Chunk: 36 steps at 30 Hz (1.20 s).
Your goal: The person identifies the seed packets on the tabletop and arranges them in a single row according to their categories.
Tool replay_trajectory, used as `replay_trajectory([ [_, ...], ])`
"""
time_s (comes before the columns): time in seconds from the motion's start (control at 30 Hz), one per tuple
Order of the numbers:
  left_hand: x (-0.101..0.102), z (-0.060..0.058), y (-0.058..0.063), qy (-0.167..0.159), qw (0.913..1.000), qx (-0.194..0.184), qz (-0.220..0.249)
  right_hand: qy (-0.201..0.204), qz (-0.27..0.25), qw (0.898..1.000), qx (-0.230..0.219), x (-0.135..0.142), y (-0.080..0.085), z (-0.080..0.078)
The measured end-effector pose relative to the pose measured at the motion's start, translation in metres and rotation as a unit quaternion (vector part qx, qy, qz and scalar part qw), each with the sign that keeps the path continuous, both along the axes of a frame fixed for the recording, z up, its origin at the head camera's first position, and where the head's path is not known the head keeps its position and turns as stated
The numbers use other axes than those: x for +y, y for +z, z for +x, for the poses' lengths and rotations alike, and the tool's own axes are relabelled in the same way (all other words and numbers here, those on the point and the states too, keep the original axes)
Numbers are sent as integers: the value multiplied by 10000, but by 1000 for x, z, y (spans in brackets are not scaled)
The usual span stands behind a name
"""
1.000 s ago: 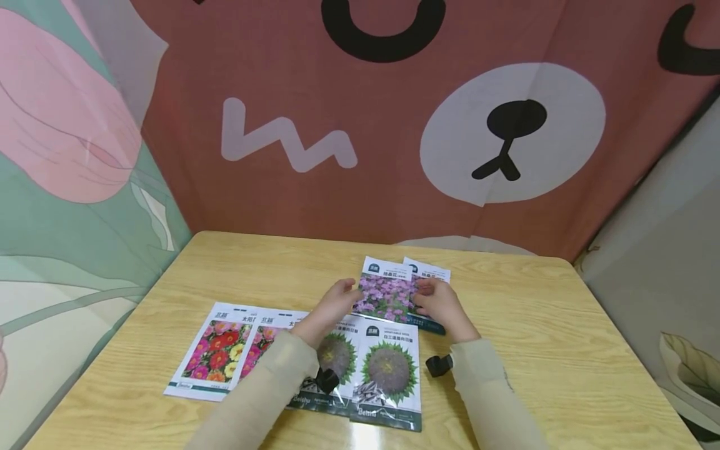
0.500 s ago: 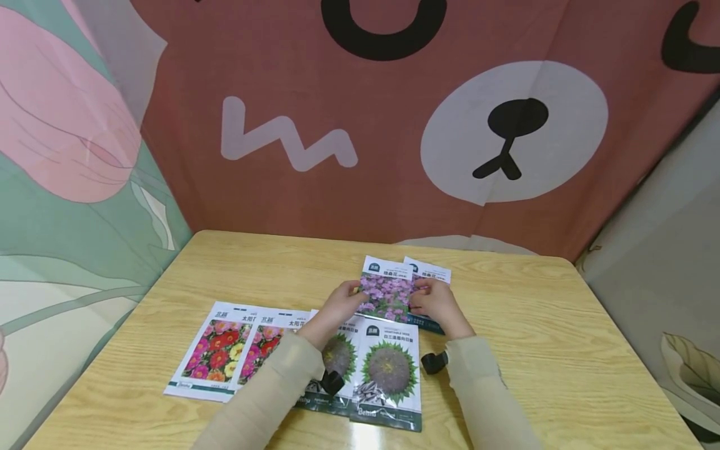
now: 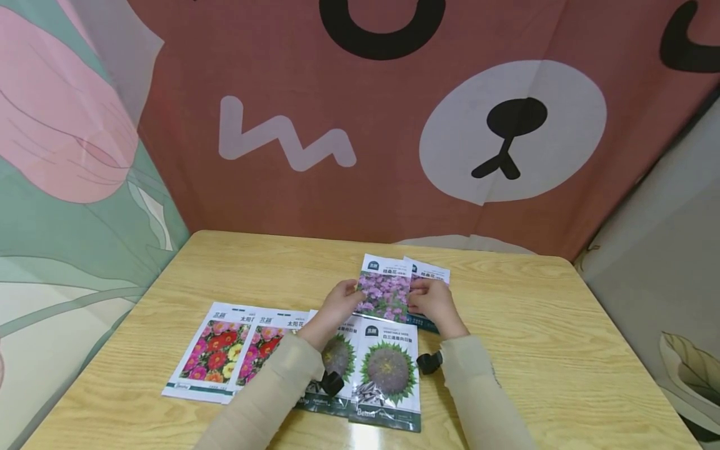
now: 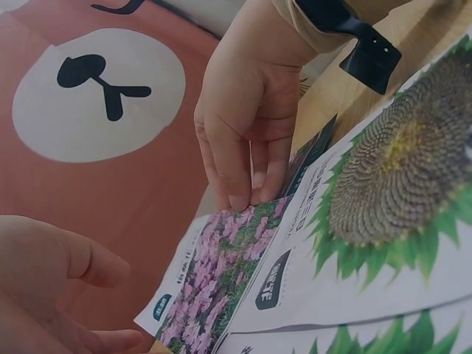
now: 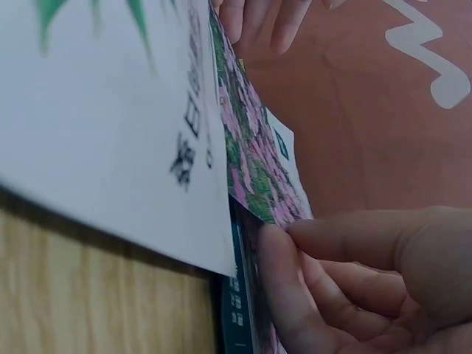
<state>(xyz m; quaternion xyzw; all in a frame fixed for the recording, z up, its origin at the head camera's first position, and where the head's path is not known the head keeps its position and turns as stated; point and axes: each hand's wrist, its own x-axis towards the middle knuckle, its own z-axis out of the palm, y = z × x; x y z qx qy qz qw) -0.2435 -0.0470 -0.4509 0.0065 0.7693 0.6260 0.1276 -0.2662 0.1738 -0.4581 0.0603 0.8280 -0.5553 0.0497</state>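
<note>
1. A person's right hand (image 3: 439, 303) is pinching, thumb against fingers, the right edge of a flat paper seed packet printed with pink-purple flowers (image 3: 384, 289).
2. The left hand (image 3: 336, 307) is hovering at that packet's left edge, its fingers loose and apart; whether they are touching the paper, I cannot tell.
3. This packet is sitting near the middle of a pale wood-grain bench (image 3: 517, 325), its lower end disappearing behind the top of a white packet with a grey-brown sunflower head and green leaves (image 3: 388, 375).
4. A second pink-flower packet (image 3: 434, 270) is lying partly beneath the first, to its right, behind the right hand.
5. Another sunflower packet (image 3: 339, 355) is lying left of the first one, partly covered by the left arm.
6. Farther left, two white packets with red, pink and yellow blooms (image 3: 214, 353) are overlapping.
7. Beyond the bench, a reddish-brown cloth with a cartoon bear face (image 3: 270, 200) is hanging.
</note>
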Motion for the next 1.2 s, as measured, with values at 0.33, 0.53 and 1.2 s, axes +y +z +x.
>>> replay_trajectory([
  [0.33,-1,-4,-1,324,9991,241,151,-86,180,9990,389,-3,3,-2],
  [0.53,0,-6,-1,621,9964,453,365,-201,28,9974,691,-2,6,-1],
  [1.2,-6,4,5,880,9827,907,1352,-127,305,9802,1951,-5,30,15],
])
